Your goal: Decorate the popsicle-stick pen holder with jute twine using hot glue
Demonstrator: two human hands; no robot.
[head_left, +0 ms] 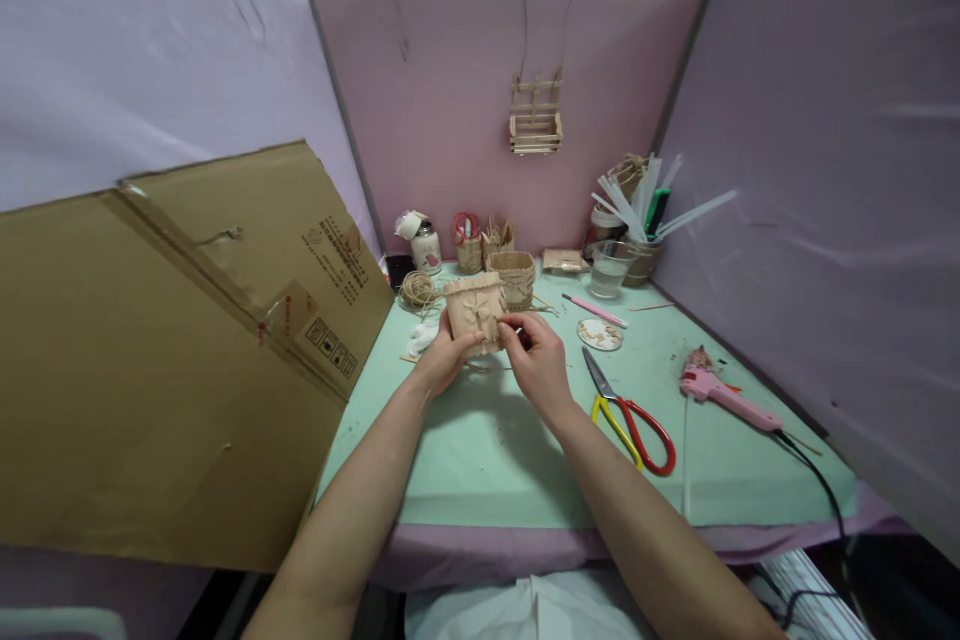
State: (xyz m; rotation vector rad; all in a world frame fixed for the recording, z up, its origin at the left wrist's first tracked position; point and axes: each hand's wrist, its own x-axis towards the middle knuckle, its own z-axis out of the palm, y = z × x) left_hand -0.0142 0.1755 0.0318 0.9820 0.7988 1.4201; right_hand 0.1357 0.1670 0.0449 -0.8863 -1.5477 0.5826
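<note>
A small tan craft container [474,305] with a braided-looking rim and a raised flower-like decoration is held up above the table. My left hand [444,357] grips it at the lower left, thumb on its front face. My right hand [534,350] is closed in a pinch at its lower right edge, touching the decoration; whatever lies between these fingertips is too small to make out. Behind it stands a similar woven-look container [513,280]. A coil of twine [418,291] lies to the left, and thin cord pieces lie beneath my hands.
Red-and-yellow scissors [631,425] and a pink glue gun [726,400] with a black cable lie at right. A pink pen [595,311], a round white disc [600,334] and a clear cup [608,272] sit farther back. A large cardboard sheet [180,370] leans along the left side.
</note>
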